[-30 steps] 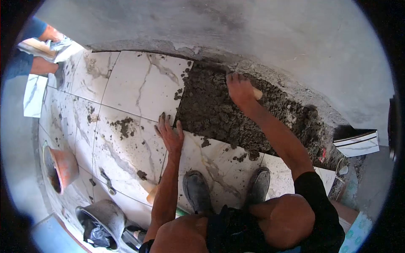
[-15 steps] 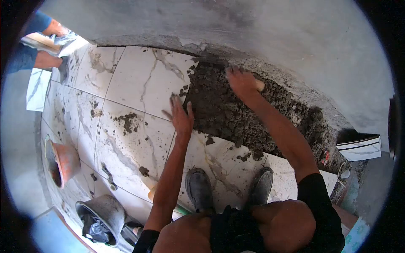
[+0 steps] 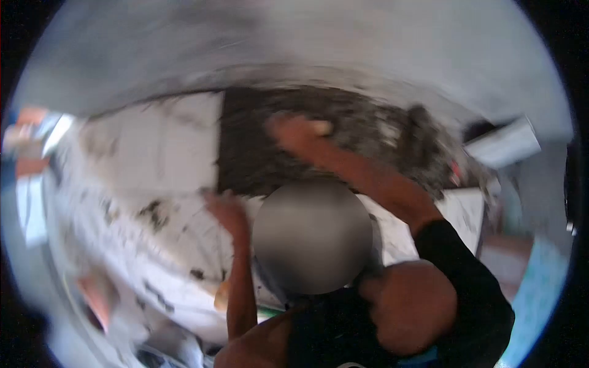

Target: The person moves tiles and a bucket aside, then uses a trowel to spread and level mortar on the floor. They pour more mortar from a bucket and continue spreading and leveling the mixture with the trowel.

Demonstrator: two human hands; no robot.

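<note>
My right hand is closed around a trowel, over the bed of dark wet mortar along the wall. Only the pale end of the trowel's handle sticks out behind my fist; its blade cannot be made out against the mortar. My left hand rests with fingers apart near the lower corner of a white marbled tile bordering the mortar. Motion smears both hands. A grey round blur covers the floor where my shoes are.
Mortar crumbs lie scattered on the laid tiles. An orange bucket and a dark bucket stand at lower left. A cut tile piece leans by the right wall. Another person's hand shows at far left.
The view has shifted and blurred. My right hand, still on the trowel, appears further left over the mortar. My left hand now lies lower along the tile's edge. A grey round blur has appeared.
</note>
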